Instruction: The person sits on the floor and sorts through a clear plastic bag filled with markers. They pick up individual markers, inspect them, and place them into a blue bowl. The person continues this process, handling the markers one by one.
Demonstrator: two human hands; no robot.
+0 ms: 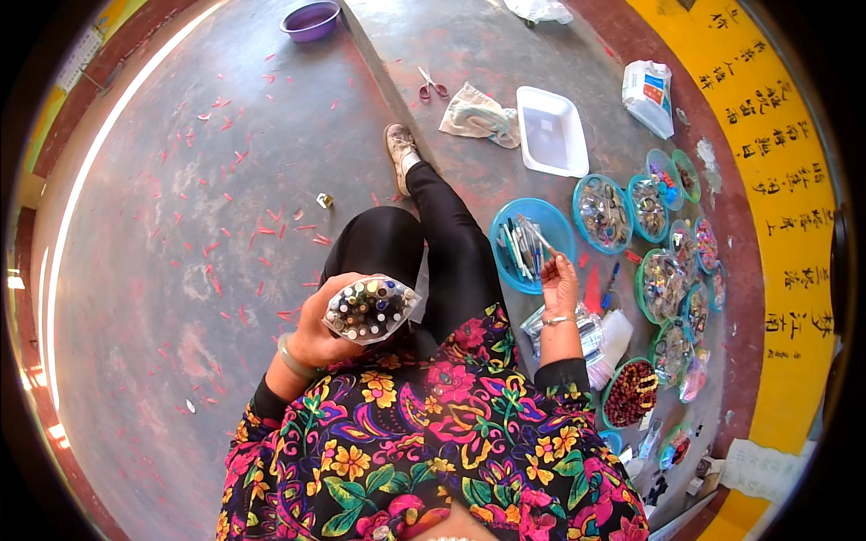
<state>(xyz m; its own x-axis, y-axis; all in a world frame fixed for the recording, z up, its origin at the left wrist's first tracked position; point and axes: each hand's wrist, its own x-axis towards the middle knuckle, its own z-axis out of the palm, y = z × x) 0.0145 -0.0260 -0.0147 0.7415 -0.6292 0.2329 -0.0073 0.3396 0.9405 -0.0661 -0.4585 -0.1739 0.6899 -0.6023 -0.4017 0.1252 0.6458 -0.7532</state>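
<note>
My left hand (317,329) is wrapped round a clear plastic bag of pens (370,308), held upright above my lap with the pen ends facing up. Pinched in the fingers of my right hand (558,290) is a slim pen (543,239), tilted over the right side of a round blue basket (496,267). White and dark pens (518,245) lie loosely inside that basket. Just below my right hand, clear plastic packets (582,332) rest on the floor, partly hidden by my forearm.
Round baskets of small goods (603,215) crowd the floor at right. A white tray (552,132), a cloth (480,115) and scissors (433,84) lie ahead. At the far left stands a purple basin (310,22). Red scraps (215,281) litter the floor at left.
</note>
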